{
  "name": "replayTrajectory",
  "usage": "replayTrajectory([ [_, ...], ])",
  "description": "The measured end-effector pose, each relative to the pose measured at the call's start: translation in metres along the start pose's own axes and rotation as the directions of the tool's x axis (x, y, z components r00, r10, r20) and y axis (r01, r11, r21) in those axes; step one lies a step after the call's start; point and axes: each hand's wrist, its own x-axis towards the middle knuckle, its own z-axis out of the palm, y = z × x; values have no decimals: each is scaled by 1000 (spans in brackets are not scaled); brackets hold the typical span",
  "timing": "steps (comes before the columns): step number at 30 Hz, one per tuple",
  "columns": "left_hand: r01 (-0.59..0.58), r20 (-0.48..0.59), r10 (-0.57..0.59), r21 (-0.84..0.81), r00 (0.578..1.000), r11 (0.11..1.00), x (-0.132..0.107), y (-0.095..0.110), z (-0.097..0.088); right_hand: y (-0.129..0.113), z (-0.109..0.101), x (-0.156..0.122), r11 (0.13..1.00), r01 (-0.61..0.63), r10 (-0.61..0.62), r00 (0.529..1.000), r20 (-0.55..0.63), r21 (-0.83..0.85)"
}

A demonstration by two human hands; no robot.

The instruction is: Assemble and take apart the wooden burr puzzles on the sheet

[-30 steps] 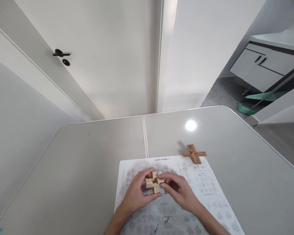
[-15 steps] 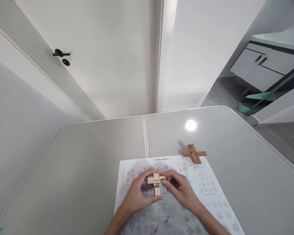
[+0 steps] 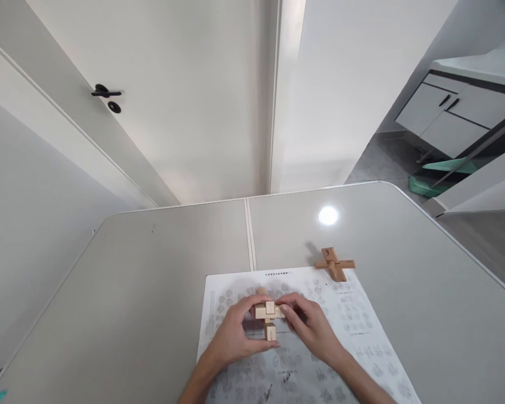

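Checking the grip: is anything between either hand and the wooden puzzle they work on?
Nothing visible. The left hand and right hand both grip the puzzle directly with their fingertips, over the printed sheet. The wooden cross lies apart, by the sheet's far right corner.

the left hand and the right hand are both showing bare, uncovered from knuckle to tip. the wrists behind them are showing bare too, and so are the arms, down to where the picture is cutting them off: the left forearm at about 6 o'clock, the right forearm at about 5 o'clock. nails and finer marks are coming out too small to be telling apart.
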Motion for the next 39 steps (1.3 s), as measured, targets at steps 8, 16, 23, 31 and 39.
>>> replayTrajectory([
  [8,-8,12,9,-56,1000,998,-1,4,2,1,-3,1,999,13,-13,1000,11,47],
  [16,-40,0,40,-58,999,998,0,-1,2,4,-1,0,999,34,-34,999,25,-27],
  [23,-48,-12,48,-59,999,997,1,-2,5,4,1,-2,997,45,-46,999,-3,-55],
  [31,-15,-191,-20,-180,981,984,3,-8,5,4,1,0,996,81,-82,997,-17,-31],
  [39,-4,-336,-90,-268,938,963,6,-17,6,-3,3,1,874,332,-327,942,77,-355],
])
